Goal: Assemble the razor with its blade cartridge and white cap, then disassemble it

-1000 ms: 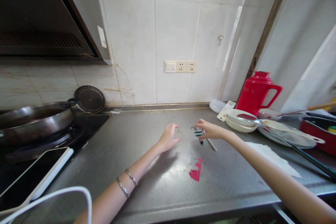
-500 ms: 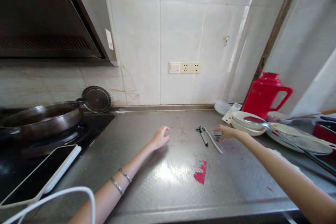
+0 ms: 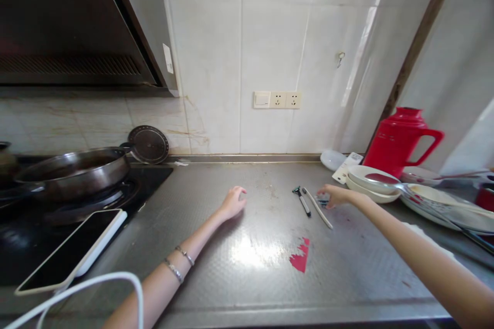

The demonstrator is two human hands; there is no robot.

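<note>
My left hand [image 3: 233,202] rests over the steel counter, fingers loosely curved and apart, with nothing in it. Farther right, my right hand [image 3: 335,196] has its fingers and thumb around a small striped grey-and-dark block [image 3: 321,201] on the counter, partly covered by the fingers. To the left of that hand lies a razor [image 3: 303,202] with a dark head and pale handle. Between razor and hand is a slim white curved stick [image 3: 318,209] with a dark end. A torn red patch [image 3: 300,257] lies nearer the front edge.
A pan [image 3: 73,172] stands on the black stove at left, and a phone [image 3: 73,249] with a white cable [image 3: 96,278] lies in front of it. At right are stacked white bowls [image 3: 372,194], a plate [image 3: 432,213] with utensils and a red thermos jug [image 3: 401,139].
The whole view has shifted slightly, so things appear farther right. My right hand's fingers cover more of the small striped block. My left hand has shifted slightly left against the counter.
</note>
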